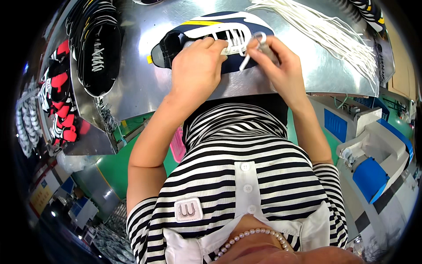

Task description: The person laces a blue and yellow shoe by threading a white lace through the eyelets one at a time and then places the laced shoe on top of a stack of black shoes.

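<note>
A navy, white and yellow shoe [200, 31] lies on its side on the metal table [143, 88], its toe to the right. White lacing crosses part of its eyelet opening. My left hand [198, 66] is closed over the shoe's near side, fingertips at the edge of the opening; some of what they grip is hidden. At the front of the lacing, my right hand [281, 64] pinches a white shoelace [244, 62]. A loop of that lace rises above the fingers and one end hangs down. Something thin and metallic shows by the loop, too blurred to name.
White laces [325, 39] lie in a long bundle at the right. Stacked black shoe uppers [103, 57] stand at the left, beside red, black and white ones [61, 83]. Below the table are a pink basket [177, 145] and a grey and blue machine [373, 174].
</note>
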`<control>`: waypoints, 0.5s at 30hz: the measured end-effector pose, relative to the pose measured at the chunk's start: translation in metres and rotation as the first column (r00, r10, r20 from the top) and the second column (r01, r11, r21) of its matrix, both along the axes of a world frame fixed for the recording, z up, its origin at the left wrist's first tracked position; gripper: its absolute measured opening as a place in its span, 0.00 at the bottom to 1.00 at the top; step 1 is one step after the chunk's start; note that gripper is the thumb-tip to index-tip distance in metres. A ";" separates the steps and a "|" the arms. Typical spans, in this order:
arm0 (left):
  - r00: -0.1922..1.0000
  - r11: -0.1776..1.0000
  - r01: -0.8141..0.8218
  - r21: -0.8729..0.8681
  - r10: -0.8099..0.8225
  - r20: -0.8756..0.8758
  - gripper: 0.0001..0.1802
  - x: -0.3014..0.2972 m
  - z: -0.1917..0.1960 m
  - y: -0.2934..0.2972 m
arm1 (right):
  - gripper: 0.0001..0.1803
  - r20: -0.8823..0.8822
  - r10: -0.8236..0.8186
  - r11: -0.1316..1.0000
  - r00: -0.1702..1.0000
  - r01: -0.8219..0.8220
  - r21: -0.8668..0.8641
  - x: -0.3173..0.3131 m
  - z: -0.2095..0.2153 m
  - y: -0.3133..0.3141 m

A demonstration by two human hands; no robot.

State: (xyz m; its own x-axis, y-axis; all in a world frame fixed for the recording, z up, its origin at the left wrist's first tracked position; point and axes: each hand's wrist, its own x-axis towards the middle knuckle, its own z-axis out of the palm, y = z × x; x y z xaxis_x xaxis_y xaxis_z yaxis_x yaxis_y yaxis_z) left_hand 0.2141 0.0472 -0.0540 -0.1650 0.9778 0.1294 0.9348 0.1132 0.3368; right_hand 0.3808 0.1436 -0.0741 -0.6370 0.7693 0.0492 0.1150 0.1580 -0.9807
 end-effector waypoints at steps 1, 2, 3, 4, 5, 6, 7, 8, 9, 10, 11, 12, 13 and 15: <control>0.999 1.000 0.002 -0.013 -0.001 0.054 0.13 0.000 0.001 0.002 | 0.06 -0.082 -0.038 0.996 0.996 0.044 0.078 -0.009 -0.007 0.007; 0.994 1.000 0.002 -0.025 0.000 0.108 0.13 -0.001 0.001 0.004 | 0.06 -0.060 -0.038 0.985 0.997 0.047 0.168 -0.013 -0.010 0.013; 0.987 0.999 0.002 -0.038 0.004 0.163 0.14 -0.003 0.001 0.005 | 0.06 -0.038 -0.039 0.965 0.999 0.047 0.257 -0.017 -0.011 0.018; 0.963 0.999 -0.012 -0.034 0.021 0.269 0.15 -0.005 -0.001 0.005 | 0.06 -0.012 -0.040 0.939 0.999 0.041 0.341 -0.020 -0.014 0.020; 0.959 1.000 -0.013 -0.001 0.013 0.283 0.15 -0.007 -0.004 0.005 | 0.06 -0.023 -0.039 0.928 0.999 0.045 0.370 -0.024 -0.018 0.020; 0.955 0.999 -0.014 0.032 0.004 0.297 0.15 -0.009 -0.007 0.005 | 0.07 -0.035 -0.040 0.916 0.999 0.050 0.398 -0.027 -0.023 0.020; 0.950 0.998 -0.009 0.067 -0.012 0.313 0.15 -0.009 -0.010 0.005 | 0.07 -0.044 -0.045 0.902 0.998 0.060 0.427 -0.029 -0.027 0.020; 0.953 0.998 -0.017 0.054 0.000 0.304 0.15 -0.010 -0.011 0.006 | 0.07 -0.046 -0.037 0.890 0.998 0.053 0.453 -0.029 -0.029 0.020; 0.955 0.999 -0.024 0.041 0.010 0.296 0.15 -0.010 -0.010 0.008 | 0.08 -0.046 -0.030 0.877 0.998 0.048 0.479 -0.029 -0.032 0.021; 0.958 0.999 -0.030 0.026 0.022 0.286 0.15 -0.009 -0.009 0.009 | 0.08 -0.048 -0.023 0.864 0.999 0.043 0.502 -0.028 -0.034 0.020; 0.958 0.998 -0.047 0.029 0.037 0.283 0.15 -0.009 -0.011 0.010 | 0.09 -0.054 -0.025 0.856 0.998 0.050 0.515 -0.028 -0.035 0.021; 0.959 0.997 -0.063 0.032 0.052 0.280 0.15 -0.010 -0.014 0.013 | 0.09 -0.061 -0.029 0.848 0.998 0.057 0.528 -0.029 -0.035 0.022; 0.957 0.996 -0.083 0.031 0.071 0.280 0.14 -0.009 -0.017 0.013 | 0.10 -0.064 -0.029 0.841 0.998 0.059 0.538 -0.030 -0.034 0.023; 0.963 0.996 -0.085 -0.037 0.092 0.252 0.14 -0.006 -0.014 0.011 | 0.11 -0.029 -0.066 0.936 0.997 0.072 0.345 -0.022 -0.028 0.013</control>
